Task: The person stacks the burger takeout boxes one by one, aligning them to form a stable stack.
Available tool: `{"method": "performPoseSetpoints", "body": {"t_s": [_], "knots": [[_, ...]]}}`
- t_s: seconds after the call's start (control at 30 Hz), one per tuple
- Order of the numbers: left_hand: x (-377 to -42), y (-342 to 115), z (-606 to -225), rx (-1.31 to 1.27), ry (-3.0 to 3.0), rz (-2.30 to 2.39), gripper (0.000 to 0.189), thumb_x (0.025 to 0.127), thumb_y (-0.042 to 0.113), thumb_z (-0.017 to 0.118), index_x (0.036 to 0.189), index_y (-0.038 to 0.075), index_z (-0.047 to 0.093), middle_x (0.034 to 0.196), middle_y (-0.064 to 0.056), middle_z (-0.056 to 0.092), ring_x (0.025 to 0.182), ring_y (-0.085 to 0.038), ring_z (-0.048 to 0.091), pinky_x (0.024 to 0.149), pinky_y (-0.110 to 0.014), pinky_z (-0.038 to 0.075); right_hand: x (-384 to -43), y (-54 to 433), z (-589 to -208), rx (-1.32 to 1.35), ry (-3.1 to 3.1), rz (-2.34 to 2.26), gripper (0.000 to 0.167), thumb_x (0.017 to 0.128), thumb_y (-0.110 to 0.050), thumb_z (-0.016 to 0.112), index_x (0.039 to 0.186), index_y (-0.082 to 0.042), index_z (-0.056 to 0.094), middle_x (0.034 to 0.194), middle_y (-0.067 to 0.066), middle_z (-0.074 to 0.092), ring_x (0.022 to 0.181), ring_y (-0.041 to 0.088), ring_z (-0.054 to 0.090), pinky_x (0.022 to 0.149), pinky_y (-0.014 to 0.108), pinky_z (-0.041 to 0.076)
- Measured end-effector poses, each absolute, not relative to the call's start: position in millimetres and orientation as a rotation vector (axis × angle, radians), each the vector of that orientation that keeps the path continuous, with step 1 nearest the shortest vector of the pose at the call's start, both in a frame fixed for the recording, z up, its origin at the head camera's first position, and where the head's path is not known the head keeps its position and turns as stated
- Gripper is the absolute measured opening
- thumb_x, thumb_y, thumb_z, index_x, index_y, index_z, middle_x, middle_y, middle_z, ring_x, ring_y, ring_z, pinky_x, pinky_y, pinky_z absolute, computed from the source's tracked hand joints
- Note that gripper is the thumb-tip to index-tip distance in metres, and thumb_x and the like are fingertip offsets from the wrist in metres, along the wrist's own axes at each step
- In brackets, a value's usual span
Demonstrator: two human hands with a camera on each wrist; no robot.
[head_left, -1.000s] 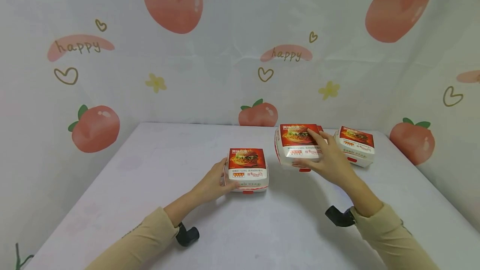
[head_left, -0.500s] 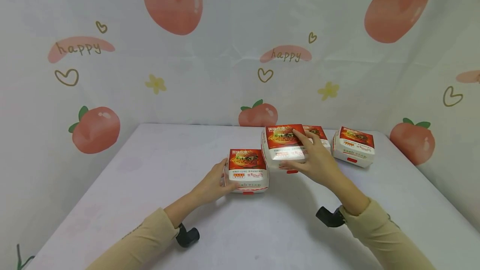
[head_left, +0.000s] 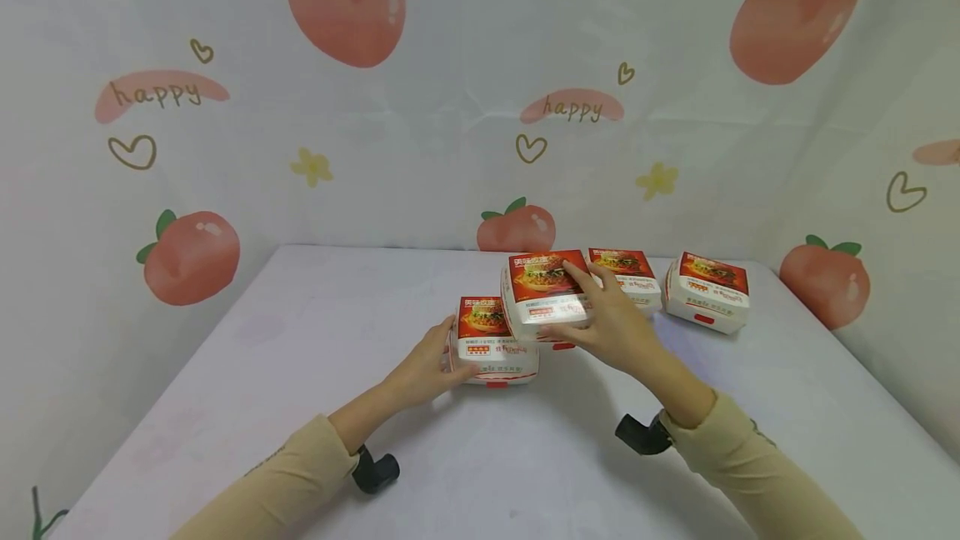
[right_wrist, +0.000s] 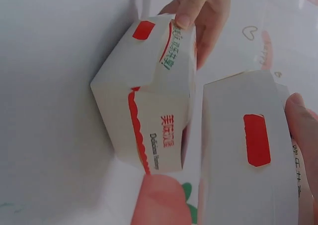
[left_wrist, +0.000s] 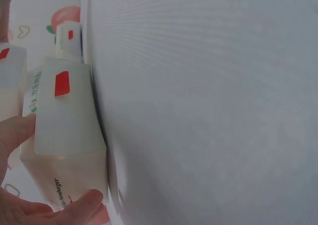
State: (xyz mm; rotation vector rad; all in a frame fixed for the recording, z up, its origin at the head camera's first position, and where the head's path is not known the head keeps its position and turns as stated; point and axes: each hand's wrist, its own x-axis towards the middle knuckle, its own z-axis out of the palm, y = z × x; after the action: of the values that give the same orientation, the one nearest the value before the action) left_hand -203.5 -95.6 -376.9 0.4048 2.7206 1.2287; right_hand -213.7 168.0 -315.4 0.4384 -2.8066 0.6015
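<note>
A white-and-red hamburger box sits on the table, and my left hand holds its left side, thumb at the front. In the left wrist view, the thumb and fingertips lie against the walls of this box. My right hand grips a second hamburger box from its right side, fingers on the lid and thumb low on the front. This raised box overlaps the rear right part of the first one in the head view. The right wrist view shows a gap between the raised box and the lower box.
Two more hamburger boxes stand at the back right, a nearer-to-middle box and a turned box. A white cloth backdrop with fruit prints rises behind the white table. Black wrist cameras stick out from both sleeves.
My right hand has carried its box leftward, from in front of the back boxes to over the first box's edge. One back box has come into fuller view. My left hand stays put.
</note>
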Motion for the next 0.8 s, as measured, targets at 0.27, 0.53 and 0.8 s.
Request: {"method": "performPoseSetpoints", "body": {"t_s": [0.27,0.53,0.8], "knots": [[-204.6,-95.7,-378.1,0.413,2.704,1.266,0.089,0.083,0.032,0.07,0.146,-0.003,0.018,0.146,-0.022,0.032,0.132,-0.034,0.039,0.105,-0.05,0.041,-213.7,154.9,-319.0,0.443,-2.809,0.637,0.093,0.071,-0.059,0.071,0.145,-0.02,0.032,0.146,0.025,0.029,0.125,0.046,0.044,0.091,0.058,0.047],[-205.2,-96.0,-379.0,0.428,2.701,1.281,0.088,0.083,0.032,0.07,0.146,-0.003,0.019,0.145,-0.021,0.034,0.13,-0.034,0.042,0.105,-0.051,0.04,-213.0,142.7,-324.5,0.443,-2.79,0.63,0.094,0.069,-0.061,0.071,0.144,-0.018,0.035,0.141,0.023,0.035,0.119,0.042,0.05,0.088,0.054,0.05],[-204.6,-96.8,-378.9,0.449,2.693,1.31,0.084,0.084,0.03,0.069,0.146,-0.001,0.021,0.144,-0.021,0.036,0.131,-0.034,0.041,0.107,-0.054,0.037,-212.0,132.5,-328.2,0.424,-2.772,0.653,0.094,0.068,-0.062,0.071,0.144,-0.019,0.035,0.14,0.02,0.037,0.11,0.037,0.056,0.079,0.048,0.054]]}}
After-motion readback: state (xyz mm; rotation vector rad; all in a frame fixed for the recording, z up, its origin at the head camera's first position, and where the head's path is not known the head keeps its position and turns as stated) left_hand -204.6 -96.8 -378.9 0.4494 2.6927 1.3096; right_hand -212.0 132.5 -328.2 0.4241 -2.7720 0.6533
